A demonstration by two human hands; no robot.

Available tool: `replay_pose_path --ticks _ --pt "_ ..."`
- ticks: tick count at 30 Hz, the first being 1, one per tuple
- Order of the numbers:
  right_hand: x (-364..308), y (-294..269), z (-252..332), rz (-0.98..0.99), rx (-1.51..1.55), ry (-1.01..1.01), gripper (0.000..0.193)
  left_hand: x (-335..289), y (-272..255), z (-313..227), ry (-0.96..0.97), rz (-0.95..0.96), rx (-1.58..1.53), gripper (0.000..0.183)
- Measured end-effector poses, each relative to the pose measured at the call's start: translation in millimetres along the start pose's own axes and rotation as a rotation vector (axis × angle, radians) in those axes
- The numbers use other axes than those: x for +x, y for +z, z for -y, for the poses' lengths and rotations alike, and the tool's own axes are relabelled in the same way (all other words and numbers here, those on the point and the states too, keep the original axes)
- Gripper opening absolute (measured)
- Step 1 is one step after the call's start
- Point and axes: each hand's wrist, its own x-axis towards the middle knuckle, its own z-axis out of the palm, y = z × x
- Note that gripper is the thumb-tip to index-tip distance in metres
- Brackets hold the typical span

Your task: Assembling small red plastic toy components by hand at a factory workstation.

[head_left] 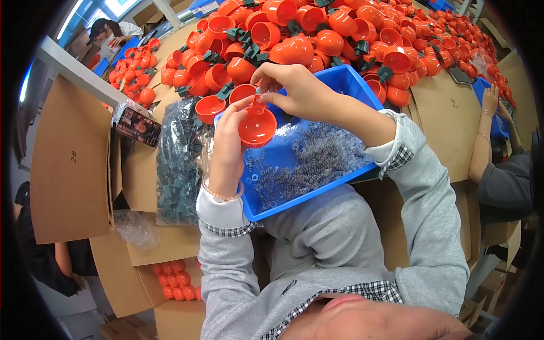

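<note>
Above the blue tray (340,79), the left hand (226,141) cups a light, stiff orange half-shell (256,126) by its rim while right-hand fingers (266,96), at twelve o'clock, pinch something small inside it.

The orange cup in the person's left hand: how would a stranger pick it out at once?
Find the blue tray of metal springs on the cardboard-covered table. Above its near-left part, the left hand holds one orange half-shell cup, open side up. Unlike the heaped cups behind, it is lifted, with the right hand fingers reaching in.

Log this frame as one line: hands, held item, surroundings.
left hand: holds orange cup | right hand: fingers pinch small part into cup | below: blue tray of metal springs | behind: orange cup pile
</note>
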Motion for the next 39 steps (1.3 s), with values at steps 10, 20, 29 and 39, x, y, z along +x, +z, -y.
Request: replay_pose_path --ticks 10,20,29,39 --pt "-1 -2 -1 0.013 -0.123 -0.073 0.015 0 2 3 0.064 0.007 -0.021 0.034" --pt "5 -12 -20 0.104 0.088 0.200 0.019 2 -7 4 0.109 -0.030 -0.144 0.042" --pt "-20 11 -29 0.760 -0.667 0.237 0.023 -1 -3 -1 0.061 0.034 -0.195 0.047" --pt "6 -28 -20 0.118 0.381 0.315 0.015 -1 -4 -1 0.085 0.056 -0.214 0.043"
